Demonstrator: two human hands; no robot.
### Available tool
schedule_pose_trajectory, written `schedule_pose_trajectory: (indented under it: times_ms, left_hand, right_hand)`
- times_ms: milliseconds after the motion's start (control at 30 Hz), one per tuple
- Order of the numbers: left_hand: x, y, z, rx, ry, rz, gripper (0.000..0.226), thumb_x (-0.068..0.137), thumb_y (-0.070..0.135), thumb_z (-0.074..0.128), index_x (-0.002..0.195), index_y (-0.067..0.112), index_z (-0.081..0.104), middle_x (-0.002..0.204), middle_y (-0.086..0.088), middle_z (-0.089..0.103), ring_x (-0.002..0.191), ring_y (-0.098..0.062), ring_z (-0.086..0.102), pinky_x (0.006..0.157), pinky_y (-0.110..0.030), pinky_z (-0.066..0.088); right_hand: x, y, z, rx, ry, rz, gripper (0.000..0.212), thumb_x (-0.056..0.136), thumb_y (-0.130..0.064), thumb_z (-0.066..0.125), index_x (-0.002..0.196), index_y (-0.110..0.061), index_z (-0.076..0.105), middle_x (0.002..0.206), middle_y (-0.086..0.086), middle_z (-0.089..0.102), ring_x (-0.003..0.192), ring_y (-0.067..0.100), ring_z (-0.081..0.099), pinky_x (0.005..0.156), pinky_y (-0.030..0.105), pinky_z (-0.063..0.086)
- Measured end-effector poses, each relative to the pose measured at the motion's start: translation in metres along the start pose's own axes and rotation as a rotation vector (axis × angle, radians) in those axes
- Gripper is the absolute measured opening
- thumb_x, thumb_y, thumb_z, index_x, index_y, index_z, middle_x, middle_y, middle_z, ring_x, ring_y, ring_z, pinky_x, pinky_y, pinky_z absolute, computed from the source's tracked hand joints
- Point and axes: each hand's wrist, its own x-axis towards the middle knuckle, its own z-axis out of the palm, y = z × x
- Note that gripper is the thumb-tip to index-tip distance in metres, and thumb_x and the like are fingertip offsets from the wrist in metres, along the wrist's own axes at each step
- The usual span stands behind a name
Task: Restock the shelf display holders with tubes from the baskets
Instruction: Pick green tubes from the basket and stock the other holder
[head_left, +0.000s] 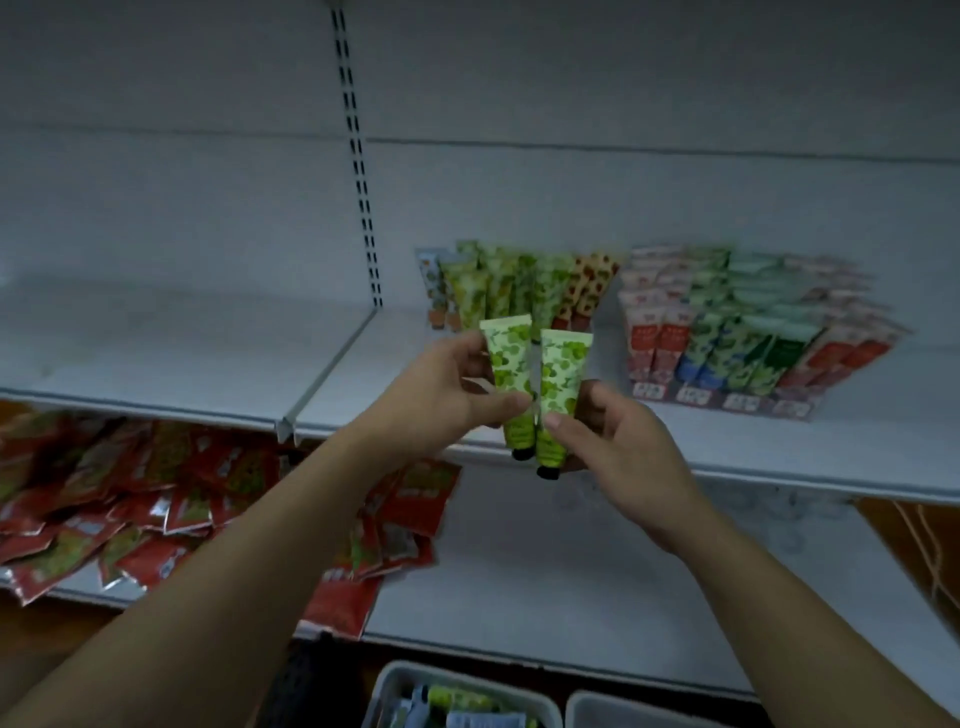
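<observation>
Tubes (510, 374) were pinched, one in our left hand (441, 400), one in our right hand (623, 447); the holders (740, 401) looked well filled, yet the basket (395, 675) still held more.

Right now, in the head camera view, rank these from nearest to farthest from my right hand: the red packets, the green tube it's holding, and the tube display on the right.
1. Green tube: pinched in the right hand itself.
2. Tube display: just beyond the hand, to its right.
3. Red packets: low down, far left.
</observation>
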Motion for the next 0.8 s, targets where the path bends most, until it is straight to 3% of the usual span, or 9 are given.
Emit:
schedule_pose_trajectory:
  times_ms: [67,167,233,333,467,567,667,733,800]
  left_hand:
    - [0.013,0.018,-0.008,0.043,0.067,0.050,0.049,0.079,0.008,0.076,0.121,0.015,0.053,0.102,-0.010,0.069,0.082,-0.028,0.070,0.073,-0.051,0.057]
    - [0.030,0.038,-0.023,0.112,0.160,0.128,0.037,0.078,0.009,0.077,0.103,0.015,0.051,0.092,-0.010,0.068,0.072,-0.029,0.070,0.067,-0.051,0.058]
    - [0.042,0.046,-0.032,0.160,0.226,0.171,0.028,0.080,0.017,0.076,0.093,0.013,0.052,0.084,-0.010,0.068,0.068,-0.025,0.070,0.064,-0.049,0.058]
    - [0.058,0.053,-0.040,0.210,0.263,0.201,0.024,0.081,0.028,0.074,0.087,0.014,0.056,0.079,-0.005,0.068,0.060,-0.015,0.067,0.058,-0.042,0.057]
    - [0.078,0.054,-0.040,0.414,0.293,0.236,0.018,0.074,0.035,0.078,0.080,0.027,0.064,0.083,0.003,0.065,0.057,-0.003,0.059,0.053,-0.024,0.049]
    - [0.093,0.050,-0.033,0.410,0.276,0.237,0.019,0.073,0.031,0.080,0.082,0.028,0.064,0.081,0.007,0.064,0.055,0.001,0.057,0.044,-0.013,0.041]
    - [0.109,0.036,-0.031,0.481,0.333,0.254,0.025,0.069,0.034,0.083,0.078,0.030,0.060,0.078,0.012,0.063,0.071,0.002,0.057,0.057,-0.019,0.046]
    - [0.118,0.026,-0.032,0.586,0.348,0.240,0.027,0.068,0.040,0.081,0.076,0.032,0.057,0.079,0.014,0.060,0.084,-0.007,0.052,0.072,-0.030,0.044]
    - [0.123,0.017,-0.031,0.709,0.333,0.242,0.028,0.070,0.039,0.081,0.079,0.030,0.056,0.081,0.018,0.051,0.085,-0.005,0.036,0.078,-0.030,0.032]
  right_hand:
    - [0.012,-0.016,-0.009,-0.133,0.051,-0.066,0.009,0.090,-0.036,0.060,0.093,-0.029,0.065,0.081,-0.014,0.068,0.073,0.003,0.063,0.068,0.034,0.054]
    - [0.031,-0.035,-0.025,-0.242,0.120,-0.091,0.008,0.090,-0.034,0.062,0.086,-0.027,0.061,0.069,-0.009,0.060,0.059,0.006,0.053,0.060,0.031,0.045]
    - [0.045,-0.045,-0.036,-0.253,0.153,-0.126,0.007,0.087,-0.027,0.067,0.088,-0.027,0.060,0.075,-0.002,0.064,0.064,0.014,0.059,0.060,0.037,0.049]
    - [0.065,-0.050,-0.046,-0.239,0.172,-0.168,0.030,0.083,-0.021,0.071,0.105,-0.035,0.057,0.087,-0.002,0.068,0.078,0.019,0.066,0.066,0.040,0.055]
    - [0.089,-0.045,-0.053,-0.347,0.198,-0.187,0.007,0.084,-0.034,0.069,0.090,-0.030,0.067,0.080,-0.007,0.070,0.075,0.013,0.066,0.069,0.044,0.057]
    - [0.100,-0.036,-0.052,-0.390,0.156,-0.223,0.005,0.085,-0.031,0.069,0.090,-0.033,0.068,0.073,-0.021,0.066,0.070,-0.003,0.062,0.063,0.020,0.051]
    - [0.109,-0.028,-0.048,-0.420,0.158,-0.248,0.019,0.081,-0.021,0.074,0.093,-0.034,0.066,0.074,-0.027,0.062,0.071,-0.014,0.058,0.057,0.005,0.041]
    - [0.117,-0.022,-0.046,-0.415,0.170,-0.241,0.022,0.079,-0.019,0.075,0.096,-0.032,0.068,0.083,-0.022,0.067,0.078,-0.009,0.061,0.065,0.013,0.048]
    - [0.123,-0.019,-0.042,-0.447,0.165,-0.232,0.021,0.079,-0.022,0.076,0.099,-0.026,0.071,0.088,-0.014,0.070,0.080,0.001,0.064,0.072,0.024,0.053]
